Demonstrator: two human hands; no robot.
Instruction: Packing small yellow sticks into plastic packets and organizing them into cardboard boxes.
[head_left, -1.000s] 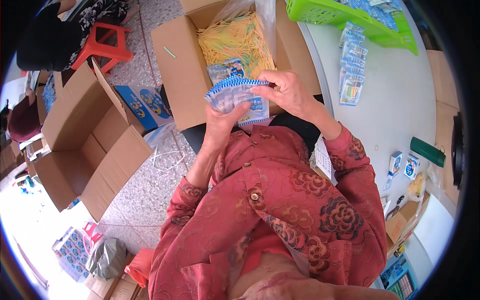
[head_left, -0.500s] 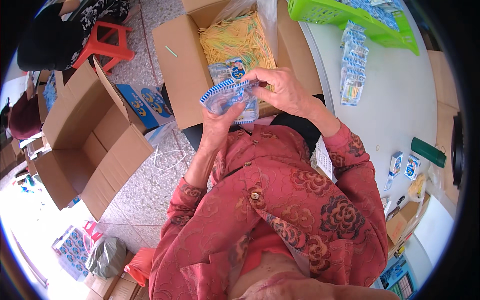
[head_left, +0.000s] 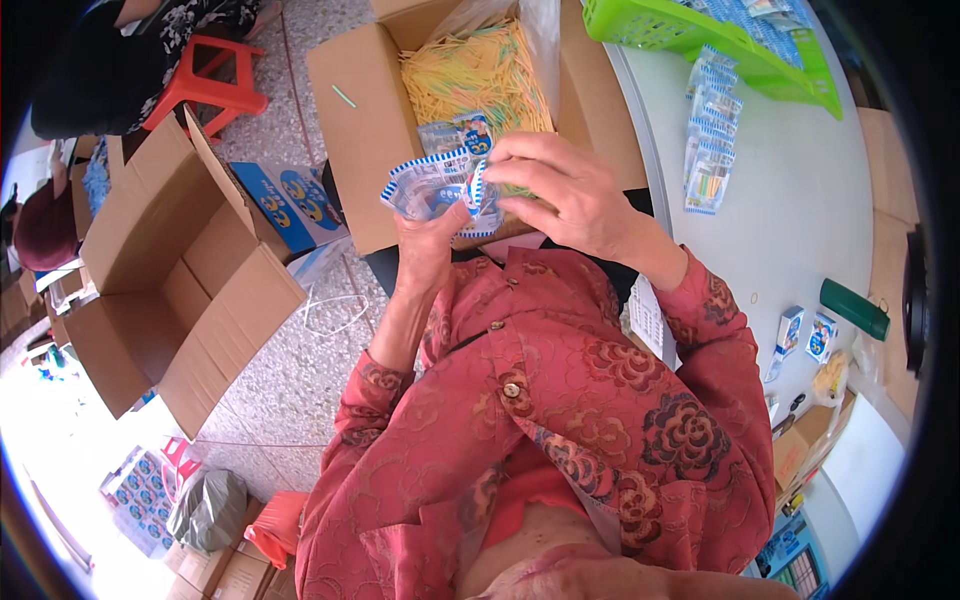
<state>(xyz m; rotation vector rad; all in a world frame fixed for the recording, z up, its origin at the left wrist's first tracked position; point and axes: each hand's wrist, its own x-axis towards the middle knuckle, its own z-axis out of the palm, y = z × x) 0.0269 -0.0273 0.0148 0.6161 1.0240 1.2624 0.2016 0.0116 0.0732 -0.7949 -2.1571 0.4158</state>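
Packets sit gripped in the left hand, I see, above the near side of the box. And the right hand is beside them, thumb and fingers parted; I can't tell whether they touch. Yellow sticks heap up inside the box.

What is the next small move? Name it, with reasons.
Probably pinch the right edge of the blue-striped plastic packets with the right hand: its thumb and fingers stand parted beside it, while the left hand holds the packets.
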